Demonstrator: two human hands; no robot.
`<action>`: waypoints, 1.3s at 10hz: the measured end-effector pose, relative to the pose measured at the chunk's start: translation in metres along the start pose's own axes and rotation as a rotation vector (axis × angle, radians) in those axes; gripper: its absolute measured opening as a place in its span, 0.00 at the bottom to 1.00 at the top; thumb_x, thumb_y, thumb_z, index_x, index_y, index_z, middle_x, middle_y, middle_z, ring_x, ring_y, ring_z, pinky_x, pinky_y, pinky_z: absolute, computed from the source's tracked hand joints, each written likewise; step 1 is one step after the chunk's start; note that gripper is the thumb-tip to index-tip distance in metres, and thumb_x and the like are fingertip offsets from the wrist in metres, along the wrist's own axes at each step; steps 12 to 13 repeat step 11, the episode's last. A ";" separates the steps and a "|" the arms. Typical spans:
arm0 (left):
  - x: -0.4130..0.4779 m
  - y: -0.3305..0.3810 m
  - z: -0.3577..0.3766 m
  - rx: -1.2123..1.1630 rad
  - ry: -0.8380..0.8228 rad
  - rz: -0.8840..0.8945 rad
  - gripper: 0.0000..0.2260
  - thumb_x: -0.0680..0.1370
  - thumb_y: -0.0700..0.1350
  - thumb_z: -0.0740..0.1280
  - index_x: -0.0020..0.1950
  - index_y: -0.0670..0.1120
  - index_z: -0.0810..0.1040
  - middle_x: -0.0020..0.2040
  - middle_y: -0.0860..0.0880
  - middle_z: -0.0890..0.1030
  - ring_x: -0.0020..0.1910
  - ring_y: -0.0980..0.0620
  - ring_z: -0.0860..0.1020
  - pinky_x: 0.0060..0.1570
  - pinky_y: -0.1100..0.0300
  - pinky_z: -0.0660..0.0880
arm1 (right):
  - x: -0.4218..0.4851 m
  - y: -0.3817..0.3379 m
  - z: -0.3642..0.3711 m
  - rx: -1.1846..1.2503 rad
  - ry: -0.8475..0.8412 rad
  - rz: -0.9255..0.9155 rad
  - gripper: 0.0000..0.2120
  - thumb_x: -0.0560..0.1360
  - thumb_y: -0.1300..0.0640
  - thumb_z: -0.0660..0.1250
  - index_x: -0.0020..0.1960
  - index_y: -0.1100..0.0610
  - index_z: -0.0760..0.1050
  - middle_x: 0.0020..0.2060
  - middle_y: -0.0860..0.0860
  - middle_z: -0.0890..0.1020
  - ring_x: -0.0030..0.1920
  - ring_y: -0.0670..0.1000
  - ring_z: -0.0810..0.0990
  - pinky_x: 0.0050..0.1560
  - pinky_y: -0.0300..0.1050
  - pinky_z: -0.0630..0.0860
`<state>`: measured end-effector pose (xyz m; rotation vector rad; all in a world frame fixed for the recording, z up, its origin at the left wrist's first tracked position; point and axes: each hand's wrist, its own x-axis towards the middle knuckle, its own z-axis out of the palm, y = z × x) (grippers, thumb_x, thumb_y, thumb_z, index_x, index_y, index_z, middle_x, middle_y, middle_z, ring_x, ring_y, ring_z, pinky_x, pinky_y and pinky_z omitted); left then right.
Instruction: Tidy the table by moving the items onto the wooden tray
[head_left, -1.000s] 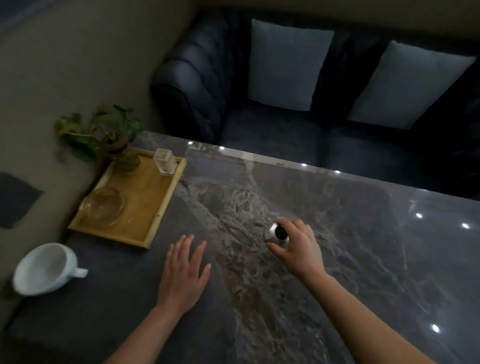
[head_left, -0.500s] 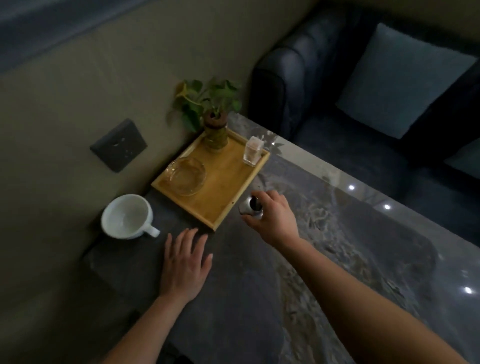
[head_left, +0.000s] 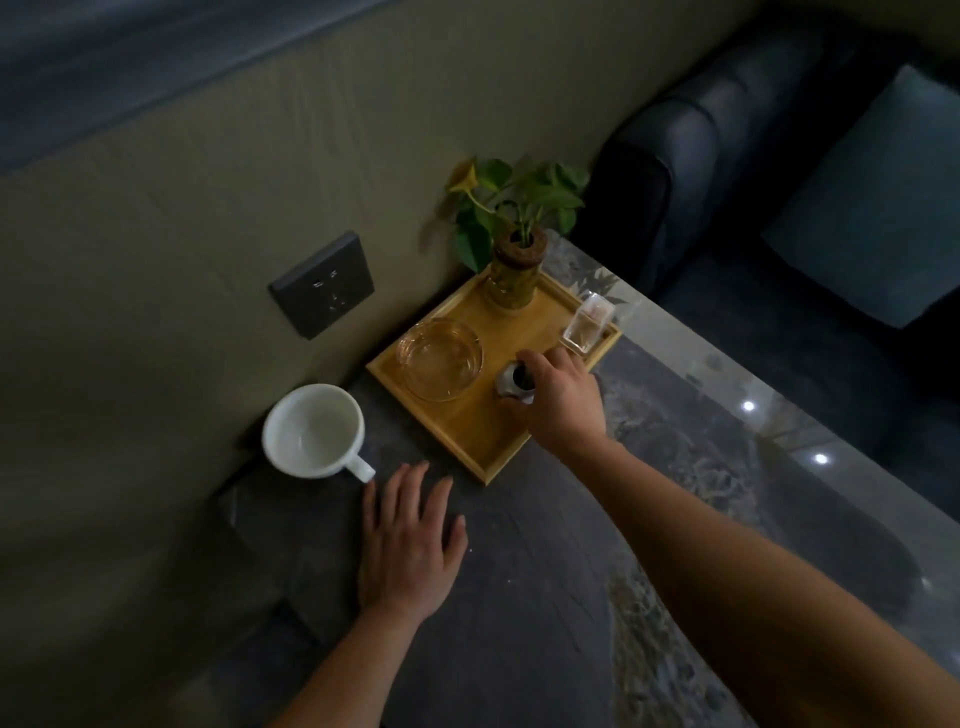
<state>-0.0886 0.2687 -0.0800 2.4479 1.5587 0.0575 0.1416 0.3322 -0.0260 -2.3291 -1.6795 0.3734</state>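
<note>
The wooden tray (head_left: 478, 447) lies at the table's far left corner by the wall. On it stand a potted plant (head_left: 514, 270), a round glass dish (head_left: 440, 359) and a small clear glass box (head_left: 588, 325). My right hand (head_left: 561, 400) is over the tray's right half, shut on a small silver container with a dark top (head_left: 511, 383). Whether the container touches the tray I cannot tell. A white cup (head_left: 314, 430) sits on the table left of the tray. My left hand (head_left: 408, 545) rests flat and open on the table, just below the cup's handle.
The dark marble table (head_left: 545, 597) runs to the right. A beige wall with a dark socket plate (head_left: 322, 285) borders the left. A dark sofa (head_left: 727, 171) with a light cushion (head_left: 878, 218) stands behind the table.
My right hand has carried the silver container from the table's middle leftwards to above the tray. The view has swung left with it. My left hand has stayed flat on the table.
</note>
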 end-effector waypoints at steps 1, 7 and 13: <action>0.000 -0.001 0.001 0.003 -0.002 -0.003 0.22 0.77 0.57 0.62 0.69 0.51 0.72 0.72 0.44 0.71 0.74 0.43 0.65 0.72 0.38 0.61 | 0.004 0.001 0.004 -0.043 -0.014 0.007 0.31 0.71 0.43 0.72 0.71 0.48 0.68 0.60 0.52 0.75 0.61 0.57 0.73 0.61 0.55 0.71; 0.002 -0.001 0.002 0.010 0.000 0.003 0.21 0.77 0.57 0.61 0.68 0.51 0.73 0.72 0.43 0.72 0.73 0.42 0.66 0.71 0.37 0.62 | 0.009 0.006 0.008 -0.001 -0.030 0.012 0.36 0.69 0.42 0.74 0.73 0.50 0.65 0.63 0.53 0.74 0.63 0.58 0.71 0.63 0.54 0.72; 0.002 -0.005 0.007 0.022 0.017 0.016 0.22 0.76 0.58 0.57 0.67 0.51 0.72 0.70 0.43 0.72 0.71 0.42 0.67 0.71 0.37 0.60 | -0.094 0.031 0.000 0.246 0.152 0.157 0.22 0.72 0.50 0.72 0.65 0.51 0.74 0.56 0.49 0.78 0.57 0.51 0.76 0.55 0.46 0.74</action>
